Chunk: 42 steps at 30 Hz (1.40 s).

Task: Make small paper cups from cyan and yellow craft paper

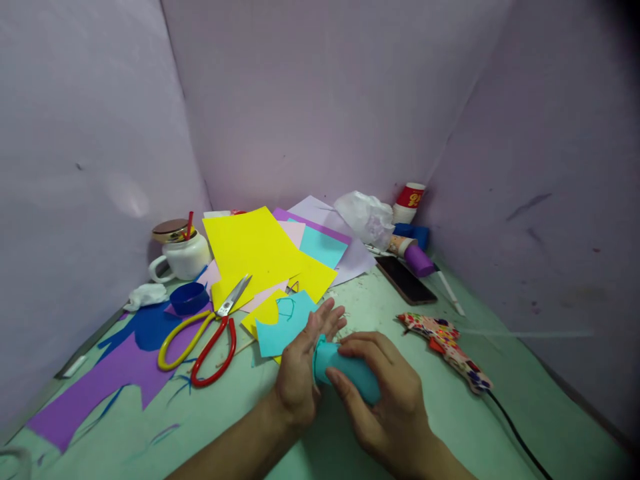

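Observation:
A turquoise paper tube (350,373) lies sideways in the fingers of my right hand (390,393), low in the middle of the head view. Its left end, with a thin uneven rim, presses against the palm of my left hand (305,373). That hand's fingers are stretched out, pointing up and away. Behind it lies a cut turquoise sheet (280,330) with a curved notch and pen lines. Scissors (220,327) with one yellow and one red handle rest to the left, blades apart. The tube's far right end is hidden by my right hand.
Yellow paper (255,247) and other sheets pile at the back. A white mug (183,257), blue paper ring (189,298) and purple scraps (95,400) lie left. Rightward are a phone (406,280), purple tube (419,261), patterned glue gun (445,347) with a black cord, plastic bag (365,217) and paper cups (410,200).

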Each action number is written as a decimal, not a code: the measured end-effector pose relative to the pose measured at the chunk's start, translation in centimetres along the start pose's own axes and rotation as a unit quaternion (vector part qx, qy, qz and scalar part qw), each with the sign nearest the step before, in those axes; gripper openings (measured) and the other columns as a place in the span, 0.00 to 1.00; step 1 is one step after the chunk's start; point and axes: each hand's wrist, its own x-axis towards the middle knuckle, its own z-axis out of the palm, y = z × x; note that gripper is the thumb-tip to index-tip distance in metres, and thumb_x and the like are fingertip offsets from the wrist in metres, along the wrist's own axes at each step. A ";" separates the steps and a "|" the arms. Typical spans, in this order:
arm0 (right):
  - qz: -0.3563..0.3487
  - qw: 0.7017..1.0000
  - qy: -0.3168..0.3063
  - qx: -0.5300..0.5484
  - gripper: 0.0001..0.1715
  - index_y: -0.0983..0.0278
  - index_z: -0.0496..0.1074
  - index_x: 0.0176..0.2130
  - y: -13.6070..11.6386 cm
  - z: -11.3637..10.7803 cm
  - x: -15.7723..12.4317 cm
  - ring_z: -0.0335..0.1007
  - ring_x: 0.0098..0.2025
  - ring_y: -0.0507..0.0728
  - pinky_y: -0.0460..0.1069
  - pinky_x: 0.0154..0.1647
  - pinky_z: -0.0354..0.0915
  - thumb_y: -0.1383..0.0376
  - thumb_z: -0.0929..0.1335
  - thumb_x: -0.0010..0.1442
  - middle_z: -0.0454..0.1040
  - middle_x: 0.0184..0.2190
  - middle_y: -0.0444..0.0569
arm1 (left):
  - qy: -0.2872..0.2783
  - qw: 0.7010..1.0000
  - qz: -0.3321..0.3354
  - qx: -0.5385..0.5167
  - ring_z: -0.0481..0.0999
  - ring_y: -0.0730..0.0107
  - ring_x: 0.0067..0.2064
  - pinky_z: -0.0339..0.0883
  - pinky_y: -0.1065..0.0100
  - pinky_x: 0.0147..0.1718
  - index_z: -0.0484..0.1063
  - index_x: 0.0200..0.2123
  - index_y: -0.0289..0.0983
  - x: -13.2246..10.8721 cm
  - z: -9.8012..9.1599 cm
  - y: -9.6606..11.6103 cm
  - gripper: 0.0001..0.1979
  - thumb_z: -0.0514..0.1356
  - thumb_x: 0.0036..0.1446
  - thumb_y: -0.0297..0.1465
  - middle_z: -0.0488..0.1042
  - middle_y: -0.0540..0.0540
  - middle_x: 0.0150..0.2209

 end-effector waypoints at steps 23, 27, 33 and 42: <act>-0.056 0.997 0.038 -0.048 0.11 0.63 0.68 0.37 -0.9 0.0 -0.7 0.70 0.33 0.56 0.50 0.31 0.70 0.75 0.67 0.53 0.71 0.32 0.52 | -0.086 0.987 0.077 0.108 0.65 0.56 0.57 0.52 0.54 0.59 0.69 0.53 0.41 -0.9 -0.1 -0.8 0.20 0.51 0.62 0.42 0.69 0.43 0.56; -0.059 0.996 0.044 -0.051 0.10 0.64 0.68 0.36 -0.9 0.0 -0.7 0.69 0.33 0.56 0.50 0.30 0.70 0.76 0.67 0.53 0.71 0.31 0.52 | -0.088 0.987 0.079 0.107 0.65 0.56 0.58 0.52 0.54 0.59 0.69 0.54 0.41 -0.8 -0.2 -0.9 0.20 0.50 0.63 0.41 0.68 0.43 0.57; -0.068 0.995 0.053 -0.055 0.08 0.66 0.70 0.35 -1.0 0.0 -0.6 0.69 0.32 0.56 0.49 0.29 0.70 0.76 0.67 0.53 0.72 0.31 0.53 | -0.085 0.987 0.079 0.112 0.66 0.57 0.57 0.51 0.54 0.59 0.69 0.53 0.41 -0.9 -0.2 -0.9 0.19 0.49 0.63 0.39 0.69 0.44 0.56; -0.076 0.994 0.050 -0.053 0.08 0.67 0.71 0.34 -1.2 -0.2 -0.4 0.69 0.32 0.56 0.49 0.30 0.70 0.76 0.67 0.52 0.72 0.30 0.54 | -0.111 0.978 0.093 0.148 0.68 0.59 0.55 0.55 0.56 0.58 0.69 0.53 0.42 -1.3 -0.3 -0.7 0.19 0.46 0.65 0.36 0.70 0.46 0.55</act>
